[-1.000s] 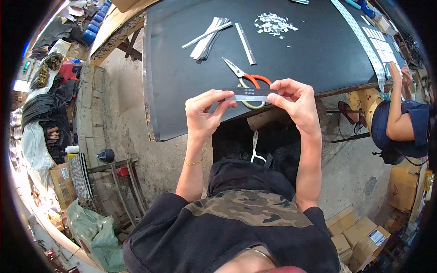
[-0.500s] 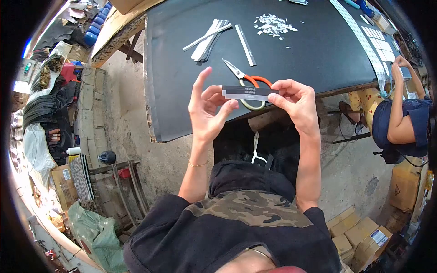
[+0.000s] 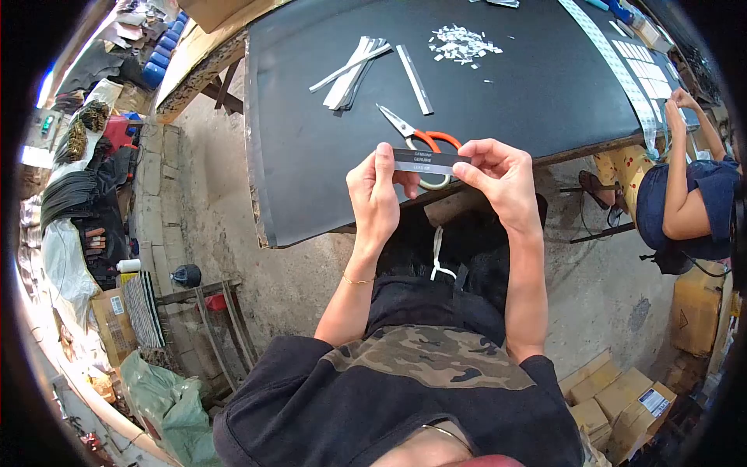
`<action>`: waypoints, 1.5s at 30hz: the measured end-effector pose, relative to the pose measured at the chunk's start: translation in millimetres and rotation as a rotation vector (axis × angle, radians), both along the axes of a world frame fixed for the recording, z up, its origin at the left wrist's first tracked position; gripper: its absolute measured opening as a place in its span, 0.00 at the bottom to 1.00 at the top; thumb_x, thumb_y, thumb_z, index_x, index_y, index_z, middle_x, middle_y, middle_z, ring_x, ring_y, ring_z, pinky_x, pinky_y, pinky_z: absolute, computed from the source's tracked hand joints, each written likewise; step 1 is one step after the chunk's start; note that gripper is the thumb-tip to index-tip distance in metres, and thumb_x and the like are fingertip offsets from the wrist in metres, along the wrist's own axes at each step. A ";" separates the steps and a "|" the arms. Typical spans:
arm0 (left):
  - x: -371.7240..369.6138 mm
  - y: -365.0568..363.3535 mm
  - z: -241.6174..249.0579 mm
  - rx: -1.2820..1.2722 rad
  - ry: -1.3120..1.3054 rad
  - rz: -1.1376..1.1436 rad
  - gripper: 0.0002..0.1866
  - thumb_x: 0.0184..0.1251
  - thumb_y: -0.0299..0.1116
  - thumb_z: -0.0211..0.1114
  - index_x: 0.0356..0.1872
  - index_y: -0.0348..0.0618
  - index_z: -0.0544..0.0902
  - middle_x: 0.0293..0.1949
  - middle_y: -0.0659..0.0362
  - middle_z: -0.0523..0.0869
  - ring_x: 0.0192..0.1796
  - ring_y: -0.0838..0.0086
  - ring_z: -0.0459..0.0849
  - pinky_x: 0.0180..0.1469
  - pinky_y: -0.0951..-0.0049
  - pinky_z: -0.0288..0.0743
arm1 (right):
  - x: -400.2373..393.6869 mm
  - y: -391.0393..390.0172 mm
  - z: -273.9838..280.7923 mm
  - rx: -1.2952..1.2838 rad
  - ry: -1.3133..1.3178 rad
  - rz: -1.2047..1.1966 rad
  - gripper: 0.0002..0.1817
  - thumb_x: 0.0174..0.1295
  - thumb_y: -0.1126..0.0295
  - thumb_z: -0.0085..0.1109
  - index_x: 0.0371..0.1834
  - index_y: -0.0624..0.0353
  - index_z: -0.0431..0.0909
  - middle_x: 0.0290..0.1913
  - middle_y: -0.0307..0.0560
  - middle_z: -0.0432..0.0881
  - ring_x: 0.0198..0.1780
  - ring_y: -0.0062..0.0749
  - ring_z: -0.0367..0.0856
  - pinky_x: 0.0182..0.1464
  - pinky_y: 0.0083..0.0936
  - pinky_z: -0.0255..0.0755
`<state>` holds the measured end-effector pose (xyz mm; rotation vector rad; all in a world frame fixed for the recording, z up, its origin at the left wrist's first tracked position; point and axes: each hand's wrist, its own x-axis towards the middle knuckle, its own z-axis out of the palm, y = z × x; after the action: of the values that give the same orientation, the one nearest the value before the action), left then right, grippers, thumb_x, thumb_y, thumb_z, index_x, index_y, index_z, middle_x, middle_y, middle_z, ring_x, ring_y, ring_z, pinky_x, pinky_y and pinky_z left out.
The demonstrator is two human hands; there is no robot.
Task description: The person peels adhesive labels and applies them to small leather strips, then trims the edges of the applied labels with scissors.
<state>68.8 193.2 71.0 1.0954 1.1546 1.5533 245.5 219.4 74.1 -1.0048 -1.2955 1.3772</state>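
Stretched level between my hands are black and grey label strips (image 3: 424,159) with pale printed lettering, "GENUINE" among it. My left hand (image 3: 375,194) pinches their left end, thumb on top. The right end sits between the thumb and fingers of my right hand (image 3: 499,183). Just beyond, scissors (image 3: 398,121) with an orange handle lie on the black table top (image 3: 311,171), partly covered by the strips and my right hand. Farther back are a bundle of strips (image 3: 356,78), a single strip (image 3: 414,79) and a heap of small cut pieces (image 3: 464,47).
At the right edge of the table, another person's hands (image 3: 678,105) are raised near rows of white pieces (image 3: 647,74). A long pale strip (image 3: 611,62) runs along that side. Cardboard boxes (image 3: 622,401) stand on the floor at lower right, a wooden frame (image 3: 222,319) at left.
My left hand has moved right and closed from open fingers onto the left end of the label strips. My right hand keeps its hold, shifted slightly left.
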 end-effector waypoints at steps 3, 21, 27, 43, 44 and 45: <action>0.8 -2.5 1.9 -0.020 0.107 0.044 0.24 0.76 0.43 0.46 0.24 0.36 0.76 0.18 0.60 0.78 0.17 0.81 0.73 0.21 0.80 0.68 | -3.4 -2.6 -0.8 0.000 0.018 -0.020 0.10 0.51 0.81 0.67 0.37 0.64 0.81 0.25 0.32 0.76 0.27 0.09 0.71 0.30 0.08 0.63; 19.4 -3.1 -2.9 -0.128 -0.069 -0.164 0.12 0.67 0.33 0.61 0.30 0.34 0.83 0.22 0.61 0.83 0.21 0.84 0.76 0.23 0.83 0.68 | -4.1 -7.4 -6.9 -0.022 0.063 -0.072 0.11 0.51 0.80 0.67 0.38 0.64 0.81 0.26 0.35 0.79 0.29 0.13 0.75 0.34 0.13 0.69; 19.2 1.5 -2.3 -0.132 -0.038 -0.183 0.12 0.68 0.33 0.60 0.29 0.34 0.83 0.22 0.59 0.84 0.21 0.83 0.78 0.23 0.83 0.69 | -2.0 -4.7 -3.8 0.012 0.008 -0.078 0.11 0.51 0.81 0.67 0.39 0.65 0.81 0.27 0.36 0.80 0.29 0.13 0.75 0.33 0.13 0.67; 11.4 0.0 -6.2 -0.040 -0.116 -0.158 0.15 0.73 0.35 0.51 0.38 0.30 0.79 0.27 0.52 0.83 0.23 0.74 0.80 0.25 0.77 0.73 | 5.8 -6.8 -0.7 -0.023 0.010 -0.110 0.10 0.52 0.79 0.67 0.38 0.64 0.81 0.28 0.35 0.80 0.29 0.12 0.75 0.34 0.12 0.68; 10.2 0.6 -3.6 -0.031 -0.078 -0.122 0.14 0.72 0.34 0.53 0.36 0.31 0.79 0.26 0.53 0.83 0.23 0.75 0.80 0.24 0.78 0.73 | 7.1 -7.0 0.4 -0.029 0.003 -0.103 0.10 0.52 0.79 0.68 0.38 0.65 0.81 0.28 0.38 0.82 0.30 0.15 0.77 0.36 0.15 0.70; 9.5 1.5 -0.4 -0.021 -0.040 -0.087 0.13 0.71 0.34 0.55 0.34 0.32 0.79 0.26 0.53 0.83 0.22 0.75 0.80 0.24 0.78 0.73 | 7.9 -6.9 0.6 -0.033 0.007 -0.107 0.10 0.52 0.79 0.68 0.38 0.65 0.81 0.28 0.38 0.82 0.30 0.15 0.77 0.36 0.15 0.70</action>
<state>78.3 194.7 70.6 1.0820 1.0798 1.4865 253.4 212.5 74.6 -1.0749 -1.2000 1.3233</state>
